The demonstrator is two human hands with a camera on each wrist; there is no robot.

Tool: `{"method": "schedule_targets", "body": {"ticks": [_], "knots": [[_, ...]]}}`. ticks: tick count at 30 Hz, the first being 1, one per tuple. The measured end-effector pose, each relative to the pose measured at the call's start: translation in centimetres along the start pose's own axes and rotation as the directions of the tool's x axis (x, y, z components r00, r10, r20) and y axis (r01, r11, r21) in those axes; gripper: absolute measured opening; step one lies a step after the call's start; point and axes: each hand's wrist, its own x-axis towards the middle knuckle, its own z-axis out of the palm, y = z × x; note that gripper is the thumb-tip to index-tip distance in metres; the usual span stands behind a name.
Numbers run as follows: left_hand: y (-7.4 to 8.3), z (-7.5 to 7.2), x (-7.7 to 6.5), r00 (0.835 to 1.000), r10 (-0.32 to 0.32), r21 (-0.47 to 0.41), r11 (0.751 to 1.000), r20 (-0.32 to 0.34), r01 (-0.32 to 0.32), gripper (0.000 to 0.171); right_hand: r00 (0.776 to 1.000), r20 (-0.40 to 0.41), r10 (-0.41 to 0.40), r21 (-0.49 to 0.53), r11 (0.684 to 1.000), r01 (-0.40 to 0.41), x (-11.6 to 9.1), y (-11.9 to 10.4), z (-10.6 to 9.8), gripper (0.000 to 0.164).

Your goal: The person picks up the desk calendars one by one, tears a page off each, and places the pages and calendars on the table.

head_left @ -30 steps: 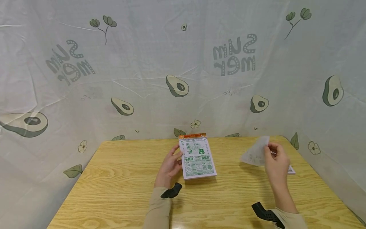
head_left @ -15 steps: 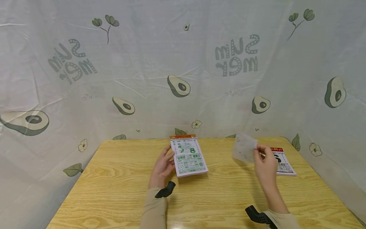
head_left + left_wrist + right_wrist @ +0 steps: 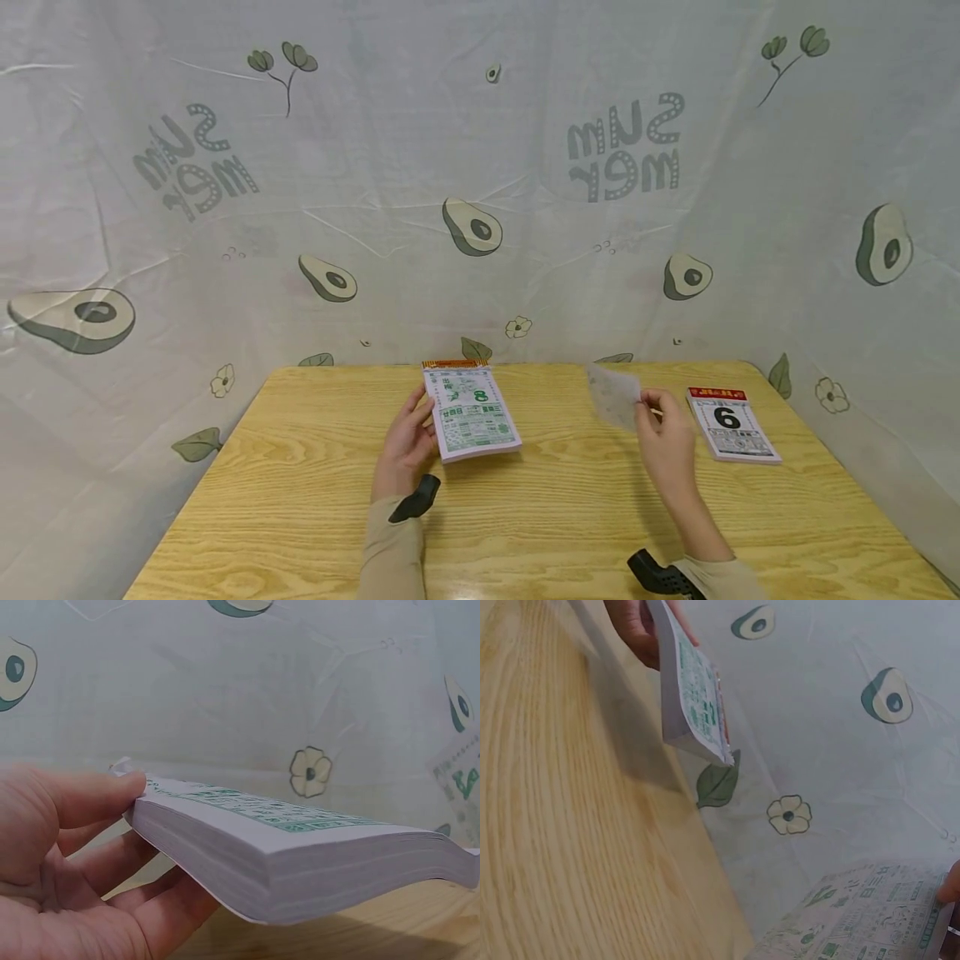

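Note:
A thick tear-off calendar (image 3: 472,412) with green print, a large 8 and a red-and-yellow top strip is held up at its left edge by my left hand (image 3: 407,437). In the left wrist view the thumb lies on top of the pad (image 3: 300,855) and the fingers curl beneath it. My right hand (image 3: 667,437) pinches a loose thin calendar sheet (image 3: 613,396) by its edge, above the table. Green print covers this sheet (image 3: 877,911) in the right wrist view, where only a fingertip of that hand shows.
A second calendar (image 3: 733,423) with a red header and a black 6 lies on the wooden table (image 3: 555,517), right of my right hand. Behind the table's far edge hangs a pale curtain (image 3: 390,167) with avocado prints.
Both hands have moved left, the left one with the green calendar and the right one with the loose sheet. The calendar with the 6 has come into full view.

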Motion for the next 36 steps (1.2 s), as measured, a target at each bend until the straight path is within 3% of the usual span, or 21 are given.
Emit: {"method": "schedule_targets", "body": {"ticks": [11,17,26,32,36], "knots": [[1.9,-2.0,-1.3,0.998,0.011,0.030,0.999,-0.054,-0.010,0.052,0.992,0.063,-0.108,0.004,0.994,0.108,-1.0,-0.2,1.8,0.013],[2.8,-3.6,-1.7,0.997,0.015,0.029,0.999,-0.078,-0.013,0.045,0.983,0.104,-0.149,-0.025,0.988,0.152,-1.8,-0.3,2.8,0.012],[4.3,-5.4,-2.8,0.993,-0.006,0.058,0.998,-0.114,0.013,0.049,0.955,0.132,-0.265,0.000,0.964,0.267,-3.1,-0.6,4.1,0.011],[5.0,-7.2,-3.2,0.989,0.000,0.111,0.994,-0.148,0.017,0.039,0.941,0.174,-0.291,0.020,0.956,0.292,-3.8,-0.8,4.8,0.011],[5.4,-8.5,-3.5,0.991,-0.002,0.140,0.990,-0.134,0.021,0.037,0.931,0.209,-0.298,0.022,0.954,0.300,-4.3,-0.9,5.2,0.011]]}}
